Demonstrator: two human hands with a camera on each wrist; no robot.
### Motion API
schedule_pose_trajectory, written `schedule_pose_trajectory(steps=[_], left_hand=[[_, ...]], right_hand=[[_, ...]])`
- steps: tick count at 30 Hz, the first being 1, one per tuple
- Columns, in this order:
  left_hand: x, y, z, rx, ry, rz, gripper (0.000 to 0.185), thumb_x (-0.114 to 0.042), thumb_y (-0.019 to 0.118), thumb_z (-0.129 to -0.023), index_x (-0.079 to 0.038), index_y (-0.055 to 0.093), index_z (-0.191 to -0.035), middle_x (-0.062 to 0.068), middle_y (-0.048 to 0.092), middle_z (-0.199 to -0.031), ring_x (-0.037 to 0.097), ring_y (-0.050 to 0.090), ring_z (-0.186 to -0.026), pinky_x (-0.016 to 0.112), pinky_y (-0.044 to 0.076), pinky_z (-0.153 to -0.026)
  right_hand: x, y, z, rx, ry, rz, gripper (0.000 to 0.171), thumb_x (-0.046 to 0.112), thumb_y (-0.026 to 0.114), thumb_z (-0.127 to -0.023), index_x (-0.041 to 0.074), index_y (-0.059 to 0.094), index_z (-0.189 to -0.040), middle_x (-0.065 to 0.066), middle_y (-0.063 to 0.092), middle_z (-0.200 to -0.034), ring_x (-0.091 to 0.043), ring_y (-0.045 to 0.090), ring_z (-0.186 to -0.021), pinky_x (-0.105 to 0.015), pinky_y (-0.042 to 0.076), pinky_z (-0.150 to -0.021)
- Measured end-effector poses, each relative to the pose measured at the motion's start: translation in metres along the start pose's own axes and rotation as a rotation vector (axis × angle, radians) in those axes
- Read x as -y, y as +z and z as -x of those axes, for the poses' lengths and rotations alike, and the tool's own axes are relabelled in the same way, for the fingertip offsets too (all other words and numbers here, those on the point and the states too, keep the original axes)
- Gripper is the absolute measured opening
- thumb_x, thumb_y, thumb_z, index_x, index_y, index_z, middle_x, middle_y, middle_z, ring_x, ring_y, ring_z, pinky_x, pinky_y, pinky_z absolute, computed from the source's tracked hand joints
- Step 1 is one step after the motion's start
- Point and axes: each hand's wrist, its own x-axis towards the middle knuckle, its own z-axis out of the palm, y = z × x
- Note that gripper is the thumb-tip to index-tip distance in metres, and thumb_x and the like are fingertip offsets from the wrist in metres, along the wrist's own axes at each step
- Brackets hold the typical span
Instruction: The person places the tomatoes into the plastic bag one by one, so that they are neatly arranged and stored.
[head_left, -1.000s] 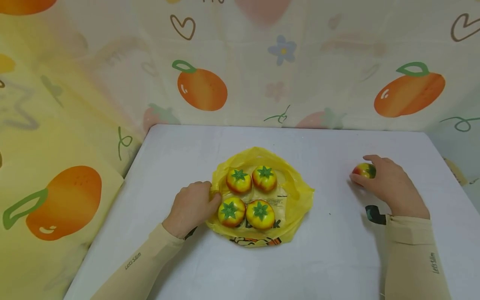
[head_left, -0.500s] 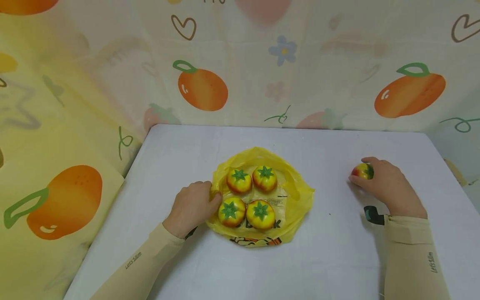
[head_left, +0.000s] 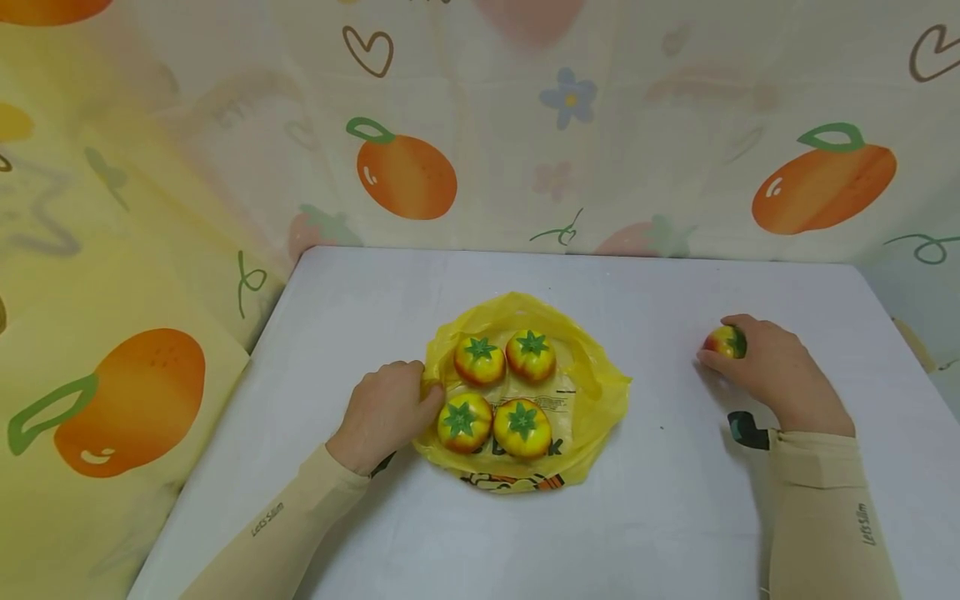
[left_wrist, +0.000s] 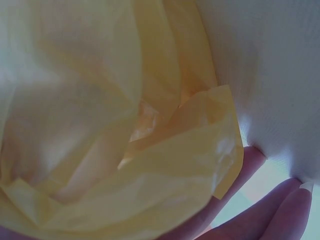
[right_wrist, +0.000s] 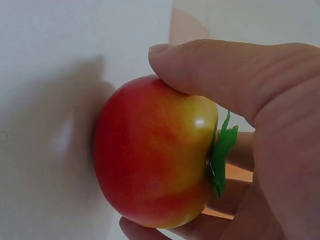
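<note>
Our right hand (head_left: 772, 367) curls round the tomato (head_left: 725, 342), which sits on the bench (head_left: 675, 517) well right of the bag (head_left: 600, 392). Our left hand (head_left: 384, 412) pinches the bag's edge beside four tomatoes (head_left: 498, 392). Nothing has shifted in the last second, so we judge the lift not yet begun.

head view: looks forward and down from above the near edge of the table (head_left: 675, 517), taking in both hands.
left wrist view: pressed close against the yellow bag (left_wrist: 125, 125), which fills it.
right wrist view: close on the tomato (right_wrist: 155, 150).
shared: bag (head_left: 600, 392), tomato (head_left: 722, 342), table.
</note>
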Motion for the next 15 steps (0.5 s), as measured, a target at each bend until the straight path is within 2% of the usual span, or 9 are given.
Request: schedule_pose_trajectory(steps=[10,15], left_hand=[[0.000,0.000,0.000,0.001,-0.003,-0.007,0.031,-0.026,0.059,-0.098,-0.010,0.055,-0.071,0.005,0.050,-0.066,0.022,0.049,-0.056,0.030,0.035,-0.049],[0.001,0.001,0.000,-0.003,0.005,-0.004,0.031,-0.026,0.059,-0.098,-0.010,0.054,-0.071,0.004,0.048,-0.065,0.022,0.048,-0.055,0.029,0.034,-0.049]], right_hand=[[0.020,-0.006,0.006,0.030,-0.022,-0.032,0.088,0.060,0.066,-0.100,0.001,0.040,-0.160,-0.033,0.051,-0.147,-0.048,0.051,-0.120,-0.070,0.049,-0.101],[0.037,-0.008,0.010,0.024,-0.075,-0.027,0.084,0.056,0.067,-0.101,0.002,0.041,-0.160,-0.032,0.050,-0.151,-0.048,0.050,-0.123,-0.071,0.047,-0.105]])
